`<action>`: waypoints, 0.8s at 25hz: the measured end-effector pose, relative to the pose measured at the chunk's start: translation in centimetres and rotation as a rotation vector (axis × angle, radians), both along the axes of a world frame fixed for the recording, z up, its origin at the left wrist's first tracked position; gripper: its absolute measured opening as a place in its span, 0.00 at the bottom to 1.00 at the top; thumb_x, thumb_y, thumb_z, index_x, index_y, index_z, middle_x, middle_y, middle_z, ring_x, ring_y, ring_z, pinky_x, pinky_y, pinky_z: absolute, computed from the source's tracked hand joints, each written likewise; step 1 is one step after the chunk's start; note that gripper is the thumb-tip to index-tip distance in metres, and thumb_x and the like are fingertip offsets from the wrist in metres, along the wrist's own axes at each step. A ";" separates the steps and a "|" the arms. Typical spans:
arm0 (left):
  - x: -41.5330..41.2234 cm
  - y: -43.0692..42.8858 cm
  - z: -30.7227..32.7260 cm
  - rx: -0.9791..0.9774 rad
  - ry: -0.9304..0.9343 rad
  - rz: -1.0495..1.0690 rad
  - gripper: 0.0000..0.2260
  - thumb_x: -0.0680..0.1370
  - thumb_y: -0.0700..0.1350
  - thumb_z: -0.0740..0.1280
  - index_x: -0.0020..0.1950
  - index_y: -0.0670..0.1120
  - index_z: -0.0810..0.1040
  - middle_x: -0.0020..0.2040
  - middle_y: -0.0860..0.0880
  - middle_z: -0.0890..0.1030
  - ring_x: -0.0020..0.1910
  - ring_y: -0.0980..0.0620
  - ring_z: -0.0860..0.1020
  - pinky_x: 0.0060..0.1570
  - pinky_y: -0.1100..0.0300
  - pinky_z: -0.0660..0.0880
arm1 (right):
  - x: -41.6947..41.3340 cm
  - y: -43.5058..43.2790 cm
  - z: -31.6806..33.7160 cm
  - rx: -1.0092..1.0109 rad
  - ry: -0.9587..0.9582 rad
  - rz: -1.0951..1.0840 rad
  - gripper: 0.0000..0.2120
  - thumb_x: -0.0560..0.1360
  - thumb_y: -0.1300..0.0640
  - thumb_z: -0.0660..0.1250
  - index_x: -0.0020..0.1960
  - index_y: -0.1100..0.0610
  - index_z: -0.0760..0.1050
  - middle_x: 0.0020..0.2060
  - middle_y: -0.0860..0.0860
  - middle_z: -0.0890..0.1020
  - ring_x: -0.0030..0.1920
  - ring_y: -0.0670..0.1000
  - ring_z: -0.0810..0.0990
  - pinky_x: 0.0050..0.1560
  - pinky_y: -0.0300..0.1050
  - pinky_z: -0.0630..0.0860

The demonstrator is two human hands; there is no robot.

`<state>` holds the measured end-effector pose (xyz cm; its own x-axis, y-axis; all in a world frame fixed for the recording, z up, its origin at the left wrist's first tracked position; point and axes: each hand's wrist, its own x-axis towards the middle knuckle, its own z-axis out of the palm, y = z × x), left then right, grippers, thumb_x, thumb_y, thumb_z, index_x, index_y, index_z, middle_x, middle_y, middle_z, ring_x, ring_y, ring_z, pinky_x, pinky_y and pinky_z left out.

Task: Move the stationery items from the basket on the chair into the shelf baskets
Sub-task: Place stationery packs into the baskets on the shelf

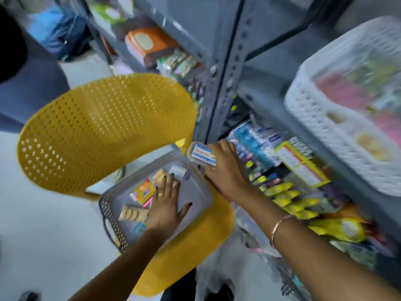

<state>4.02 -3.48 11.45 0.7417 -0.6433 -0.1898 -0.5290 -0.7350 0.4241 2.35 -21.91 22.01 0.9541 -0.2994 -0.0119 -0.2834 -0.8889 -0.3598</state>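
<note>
A grey basket (pixel 201 192) sits on the seat of a yellow chair (pixel 104 131). Inside it lie a yellow packet (pixel 142 192), a tan strip of round pieces (pixel 132 212), a small white box (pixel 178 170) and other small items. My left hand (pixel 166 203) reaches into the basket with fingers spread, resting over the items. My right hand (pixel 225 168) grips a clear plastic box with a blue and white label (pixel 201 154), held above the basket's far corner beside the shelf. The frame is motion-blurred.
A grey metal shelf unit (pixel 227 68) stands to the right. Its lower shelf holds yellow packets (pixel 288 198), blue and white boxes (pixel 253 137) and markers. A white perforated basket (pixel 321 118) sits on the upper shelf. An orange box (pixel 147 42) lies on a further shelf.
</note>
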 end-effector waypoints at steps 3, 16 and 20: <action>2.2 -3.8 8.0 -0.137 -0.103 -0.119 0.40 0.76 0.68 0.41 0.69 0.37 0.67 0.73 0.37 0.61 0.73 0.37 0.57 0.66 0.37 0.62 | -2.9 -2.1 9.1 0.034 -0.152 -0.113 0.21 0.68 0.59 0.67 0.61 0.60 0.71 0.57 0.58 0.73 0.60 0.58 0.68 0.56 0.53 0.71; -17.8 -24.9 29.8 -0.720 -0.299 -0.725 0.38 0.74 0.70 0.44 0.59 0.40 0.74 0.69 0.36 0.68 0.68 0.36 0.64 0.64 0.37 0.58 | -37.2 -15.7 29.0 -0.177 -0.309 -0.845 0.23 0.67 0.58 0.73 0.60 0.61 0.75 0.57 0.61 0.78 0.59 0.59 0.72 0.56 0.43 0.61; -30.7 -29.4 31.6 -0.663 -0.317 -0.948 0.43 0.73 0.71 0.41 0.63 0.38 0.74 0.71 0.34 0.65 0.70 0.34 0.62 0.68 0.39 0.55 | -50.7 -18.6 28.2 -0.181 -0.063 -1.033 0.22 0.70 0.55 0.70 0.62 0.61 0.74 0.60 0.62 0.77 0.62 0.60 0.71 0.60 0.46 0.62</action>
<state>-26.73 -32.90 43.03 -0.1264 -0.8623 0.4904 -0.8909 0.3160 0.3261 -48.38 -40.49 50.26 0.2307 -0.9606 0.1550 -0.9203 -0.2671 -0.2857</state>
